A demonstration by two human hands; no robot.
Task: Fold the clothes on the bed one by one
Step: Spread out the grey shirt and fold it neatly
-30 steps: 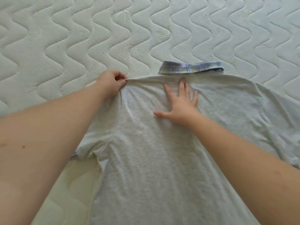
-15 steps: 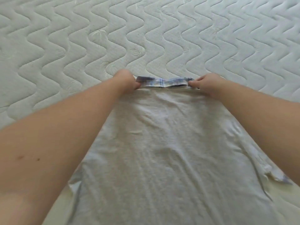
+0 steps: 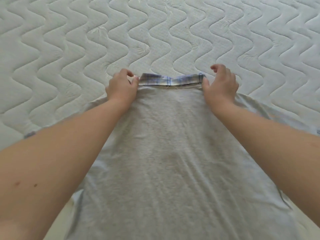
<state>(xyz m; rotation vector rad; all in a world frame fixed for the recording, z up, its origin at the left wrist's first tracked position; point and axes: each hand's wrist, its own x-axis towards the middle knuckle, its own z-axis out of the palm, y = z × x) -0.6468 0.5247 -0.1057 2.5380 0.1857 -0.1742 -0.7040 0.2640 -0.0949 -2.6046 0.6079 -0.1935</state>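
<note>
Mattress (image 3: 155, 32): white, wavy quilting, under everything.

Grey shirt (image 3: 173, 161): spread flat on mattress, back up, collar end far from me, light creases down middle.

My left hand (image 3: 122, 87): at shirt's left shoulder, just beside collar's left end; thumb and forefinger curled toward each other, whether cloth is pinched, cannot tell.

My right hand (image 3: 220, 85): on shirt's right shoulder, thumb touching collar's right end, fingers lifted and loosely curled, holding nothing.

Plaid collar (image 3: 171, 80): blue-white check, flat along shirt's far edge, between my hands.

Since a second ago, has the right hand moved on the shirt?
Yes. The right hand has gone from the grey shirt below the plaid collar to the collar's right end.
</note>
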